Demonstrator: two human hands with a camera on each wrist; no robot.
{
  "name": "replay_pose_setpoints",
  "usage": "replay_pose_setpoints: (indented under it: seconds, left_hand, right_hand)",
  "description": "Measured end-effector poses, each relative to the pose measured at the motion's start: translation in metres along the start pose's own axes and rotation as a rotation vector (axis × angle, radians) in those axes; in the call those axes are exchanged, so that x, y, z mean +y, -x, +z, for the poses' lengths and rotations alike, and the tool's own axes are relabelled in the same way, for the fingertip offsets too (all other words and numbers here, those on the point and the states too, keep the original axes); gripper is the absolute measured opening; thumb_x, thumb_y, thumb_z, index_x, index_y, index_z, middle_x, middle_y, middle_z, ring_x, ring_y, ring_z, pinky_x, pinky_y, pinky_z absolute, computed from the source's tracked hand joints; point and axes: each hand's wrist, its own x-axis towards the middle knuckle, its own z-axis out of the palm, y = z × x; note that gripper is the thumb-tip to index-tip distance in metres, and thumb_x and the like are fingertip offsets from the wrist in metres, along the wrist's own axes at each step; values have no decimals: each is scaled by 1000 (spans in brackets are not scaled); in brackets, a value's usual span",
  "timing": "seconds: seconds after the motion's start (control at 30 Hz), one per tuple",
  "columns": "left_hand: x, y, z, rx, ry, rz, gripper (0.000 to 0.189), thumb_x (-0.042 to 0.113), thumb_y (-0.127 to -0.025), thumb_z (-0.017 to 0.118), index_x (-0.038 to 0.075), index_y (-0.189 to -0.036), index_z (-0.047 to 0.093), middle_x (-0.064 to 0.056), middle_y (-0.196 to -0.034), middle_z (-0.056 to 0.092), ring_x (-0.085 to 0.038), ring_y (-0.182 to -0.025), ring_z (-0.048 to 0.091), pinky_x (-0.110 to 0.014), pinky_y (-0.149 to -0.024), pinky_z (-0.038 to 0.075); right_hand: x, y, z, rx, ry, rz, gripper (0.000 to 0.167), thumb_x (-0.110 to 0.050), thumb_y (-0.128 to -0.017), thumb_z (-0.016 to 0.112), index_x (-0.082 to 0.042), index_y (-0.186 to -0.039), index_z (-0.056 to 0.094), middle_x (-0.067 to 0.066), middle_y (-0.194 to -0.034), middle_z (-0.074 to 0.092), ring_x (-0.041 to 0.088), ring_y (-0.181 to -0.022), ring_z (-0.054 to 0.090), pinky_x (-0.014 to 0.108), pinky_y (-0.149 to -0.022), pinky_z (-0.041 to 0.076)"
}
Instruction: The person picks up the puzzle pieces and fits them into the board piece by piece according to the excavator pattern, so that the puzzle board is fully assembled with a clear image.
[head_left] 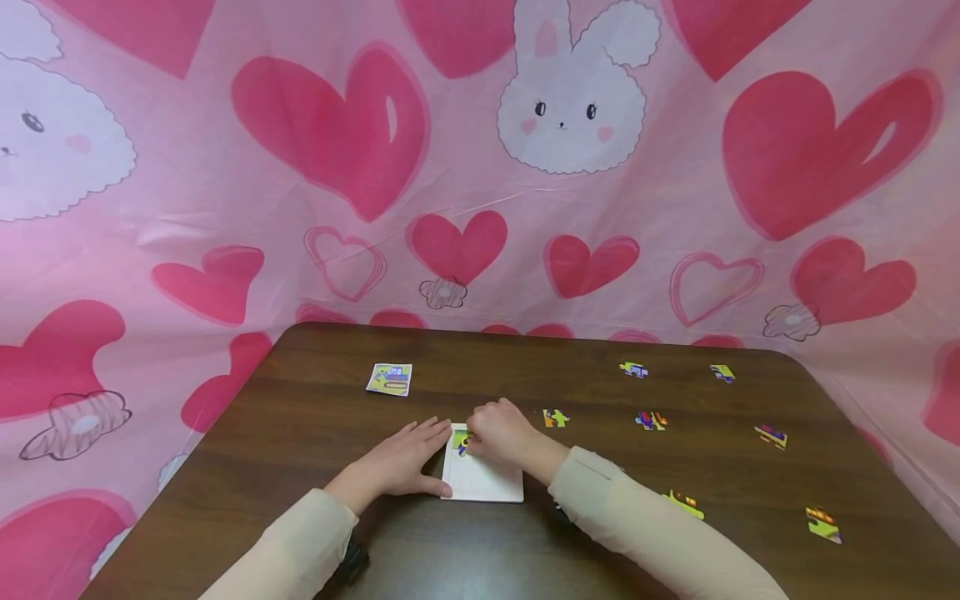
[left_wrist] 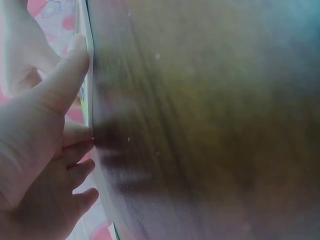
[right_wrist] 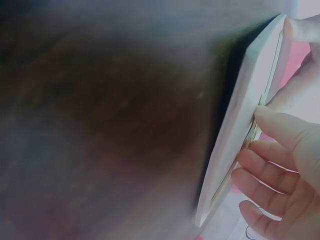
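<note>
A shallow white puzzle tray [head_left: 487, 482] lies on the table in the head view, with a yellow-green jigsaw piece [head_left: 459, 439] in its far left corner. My left hand [head_left: 401, 460] rests along the tray's left side, fingers extended, the thumb at the near left corner. Over the tray's far part, my right hand [head_left: 504, 433] has its fingers bent and pinches a jigsaw piece, mostly hidden by the hand. In the right wrist view, the thumb and forefinger of the right hand [right_wrist: 285, 165] meet at the rim of the tray [right_wrist: 232, 135].
A square picture card [head_left: 390, 379] with a purple vehicle lies at the far left. Several loose jigsaw pieces are spread on the right, among them one nearby [head_left: 556, 417] and one farther right [head_left: 823, 525]. Another [head_left: 684, 503] is partly behind the right sleeve [head_left: 637, 508].
</note>
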Motion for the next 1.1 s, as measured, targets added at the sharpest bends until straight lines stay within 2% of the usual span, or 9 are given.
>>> replay_pose_setpoints:
  seconds: [0.37,0.53,0.63,1.1]
  left_hand:
    - [0,-1,0,5,-12,3,89,56,-76,65,-1,-139,37,-13,-144,34,-29,-134,23,-47,-107,20]
    - [-1,-1,1,2,-19,0,89,56,-76,65,-1,-139,37,-13,-144,34,-29,-134,23,-47,-107,20]
    - [-1,-2,1,6,-22,5,89,56,-76,65,-1,-138,38,-13,-144,34,-29,-134,24,-47,-107,20]
    - [0,-1,1,13,-26,6,89,56,-75,66,-2,-138,38,-14,-144,34,-30,-134,25,-48,-106,20]
  right_hand:
    - [-3,-1,0,-4,44,17,27,-27,-75,74,-18,-56,57,-10,-58,49,12,-57,50,29,-60,38]
    - [-4,-2,-2,-50,15,30,13,-29,-77,75,-16,-77,71,-9,-66,58,11,-63,54,29,-63,39]
    - [-4,-3,-2,-73,1,34,19,-31,-77,75,-16,-90,74,-7,-75,64,11,-69,57,29,-66,40]
    - [-5,-4,0,-107,11,15,16,-30,-80,73,-21,-94,75,-9,-72,59,11,-69,55,28,-64,39]
